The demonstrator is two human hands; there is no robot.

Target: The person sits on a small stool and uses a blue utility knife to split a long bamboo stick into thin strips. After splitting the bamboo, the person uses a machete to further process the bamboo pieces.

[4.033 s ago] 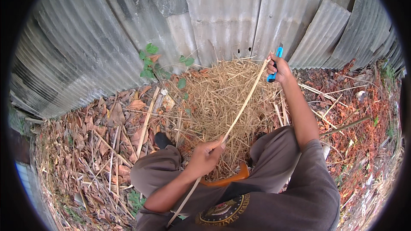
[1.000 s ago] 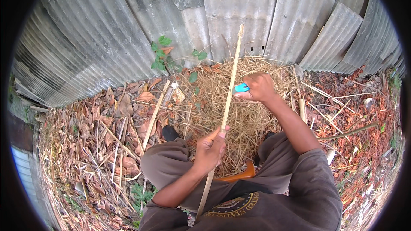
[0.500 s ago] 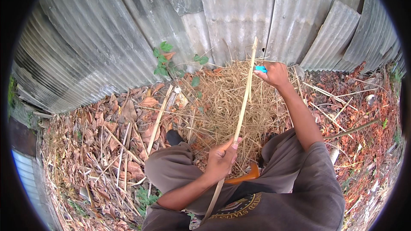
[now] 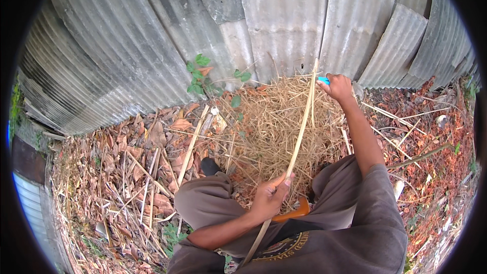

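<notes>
A long pale strip of split bamboo slants up from my lap, its far tip over the straw by the fence. Around its lower part my left hand is closed, thumb on top. Near the far end a thin sliver hangs away from the strip. My right hand, arm stretched out, is closed on a small bright blue tool just beside the strip's far end. Its blade, if any, is hidden, so its kind is unclear. An orange-brown curved handle lies across my lap, partly hidden.
A heap of pale shavings lies between my knees. Corrugated metal sheets form a fence ahead, with a green plant at its foot. Dry leaves and loose bamboo strips cover the ground at left; more sticks lie right.
My right hand and the blue tool have moved a little to the right. The bamboo strip's far end has swung right too, and my left hand has shifted slightly right. The view has tilted slightly.
</notes>
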